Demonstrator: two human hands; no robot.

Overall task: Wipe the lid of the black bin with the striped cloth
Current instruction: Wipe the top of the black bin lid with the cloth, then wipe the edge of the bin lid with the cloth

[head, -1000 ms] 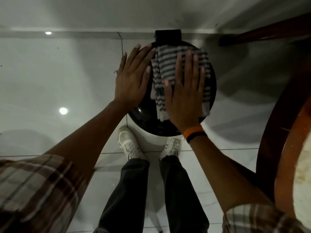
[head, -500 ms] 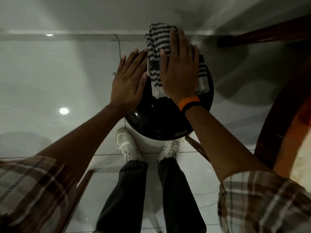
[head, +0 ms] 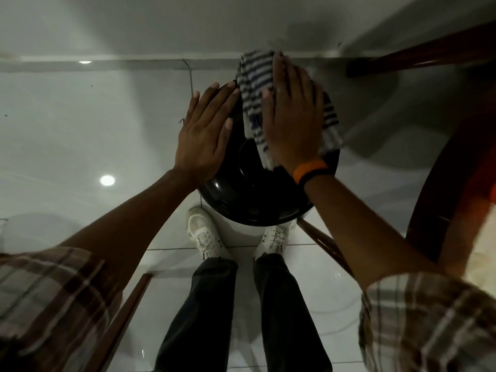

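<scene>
The black bin's round glossy lid (head: 249, 194) lies below me, just beyond my shoes. A white cloth with dark stripes (head: 252, 98) is spread over the lid's far half and hangs past its far rim. My right hand (head: 292, 122), with an orange and black wristband, lies flat on the cloth and presses it onto the lid. On the lid's left rim rests my left hand (head: 206, 135), flat, fingers apart, touching the cloth's left edge with its fingertips.
White glossy floor tiles (head: 80, 130) surround the bin, and a wall runs along the far side. Dark wooden furniture (head: 442, 183) curves along the right, with a wooden leg (head: 418, 57) at the top right. A wooden bar (head: 126, 312) slants at the lower left.
My right hand has slid the cloth from the lid's near middle to its far edge over the last second. My left hand has stayed on the left rim.
</scene>
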